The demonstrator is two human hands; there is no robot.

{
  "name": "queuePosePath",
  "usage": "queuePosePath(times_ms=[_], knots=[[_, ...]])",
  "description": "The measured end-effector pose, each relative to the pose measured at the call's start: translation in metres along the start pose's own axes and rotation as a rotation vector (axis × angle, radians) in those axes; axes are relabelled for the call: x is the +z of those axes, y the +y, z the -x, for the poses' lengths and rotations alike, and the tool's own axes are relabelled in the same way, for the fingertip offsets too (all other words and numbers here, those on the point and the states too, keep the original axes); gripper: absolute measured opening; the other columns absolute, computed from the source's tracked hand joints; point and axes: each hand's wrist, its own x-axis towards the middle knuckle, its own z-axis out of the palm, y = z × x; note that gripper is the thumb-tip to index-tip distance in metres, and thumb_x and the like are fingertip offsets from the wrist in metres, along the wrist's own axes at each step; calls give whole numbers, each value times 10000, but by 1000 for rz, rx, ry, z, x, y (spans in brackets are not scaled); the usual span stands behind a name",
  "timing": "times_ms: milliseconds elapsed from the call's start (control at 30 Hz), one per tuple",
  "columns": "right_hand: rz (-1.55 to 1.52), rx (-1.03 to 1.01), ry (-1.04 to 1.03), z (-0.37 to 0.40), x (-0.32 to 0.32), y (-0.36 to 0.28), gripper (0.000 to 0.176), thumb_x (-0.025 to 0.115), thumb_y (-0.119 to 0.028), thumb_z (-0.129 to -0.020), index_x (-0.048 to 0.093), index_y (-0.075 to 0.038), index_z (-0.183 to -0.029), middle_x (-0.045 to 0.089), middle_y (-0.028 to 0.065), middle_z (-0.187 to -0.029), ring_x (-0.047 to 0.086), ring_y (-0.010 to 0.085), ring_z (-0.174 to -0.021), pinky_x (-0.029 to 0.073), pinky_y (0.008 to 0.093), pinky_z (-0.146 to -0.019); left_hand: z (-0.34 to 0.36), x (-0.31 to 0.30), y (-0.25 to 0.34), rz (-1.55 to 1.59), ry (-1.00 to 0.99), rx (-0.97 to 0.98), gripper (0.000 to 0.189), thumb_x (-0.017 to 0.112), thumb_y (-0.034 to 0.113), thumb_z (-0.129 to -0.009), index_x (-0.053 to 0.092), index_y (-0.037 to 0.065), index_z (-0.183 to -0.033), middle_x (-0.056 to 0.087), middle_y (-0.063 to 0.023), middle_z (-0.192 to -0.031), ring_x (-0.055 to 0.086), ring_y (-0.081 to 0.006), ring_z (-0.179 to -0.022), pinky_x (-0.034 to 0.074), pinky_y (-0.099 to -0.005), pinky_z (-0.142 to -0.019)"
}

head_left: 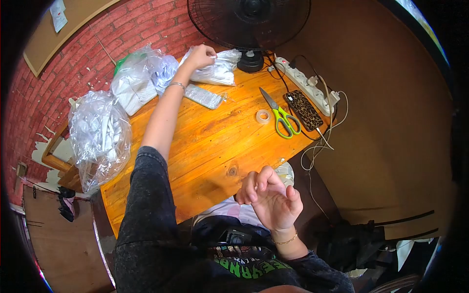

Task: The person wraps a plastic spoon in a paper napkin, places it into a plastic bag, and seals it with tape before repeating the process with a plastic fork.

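Observation:
My left hand (202, 57) reaches to the back of the wooden table, over a clear plastic bag (220, 71) with white contents. Its fingers are curled together at the bag, and whatever they grip is hidden. Just below the wrist lies a flat pack in clear wrapping (204, 96). Left of the wrist is a bundle of whitish-blue pieces (164, 72) in plastic. My right hand (271, 198) is raised near the table's front edge, palm up, with bent fingers apart and nothing in it.
Scissors (283, 117) with green handles, a tape roll (263, 116) and a leopard-print phone (304, 111) on a cable lie at the right. A power strip (305, 84) and black fan (250, 61) stand behind. Filled plastic bags (100, 132) line the left edge.

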Motion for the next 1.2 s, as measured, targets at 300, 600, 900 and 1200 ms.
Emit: queuePosePath(times_ms=[300, 600, 900, 1200], knots=[[31, 3, 32, 2, -10, 0, 415, 408, -470, -817, 425, -58, -860, 453, 83, -747, 439, 177, -731, 350, 310, -720, 22, -70, 24, -66, 272, 97, 186, 594, 85, -754, 656, 4, -909, 657, -146, -816, 648, -209, -740, 496, -288, -682], [-4, 2, 106, -2, -22, 6, 325, 401, -364, -862, 457, -45, -879, 465, 71, -748, 444, 158, -708, 373, 292, -709, 165, -106, 132, -34, 600, 288, 130, 610, 80, -799, 667, 34, -906, 670, -82, -856, 640, -146, -746, 489, -240, -664], [497, 289, -185, -32, 25, 36, 391, 410, -232, -913, 431, -17, -1239, 497, 49, -987, 470, 108, -872, 386, 246, -802, 339, -86, 218, -170, 301, 516, 205, 675, 39, -654, 655, 41, -858, 639, -64, -877, 631, -211, -825, 530, -287, -664], [701, 173, 46, -34, 24, 56, 329, 316, -209, -958, 542, 30, -934, 529, 43, -761, 495, 103, -742, 402, 240, -706, 344, -56, 166, -19, 368, 574, 341, 559, -24, -641, 636, 46, -966, 627, -58, -923, 604, -169, -798, 501, -280, -641]])
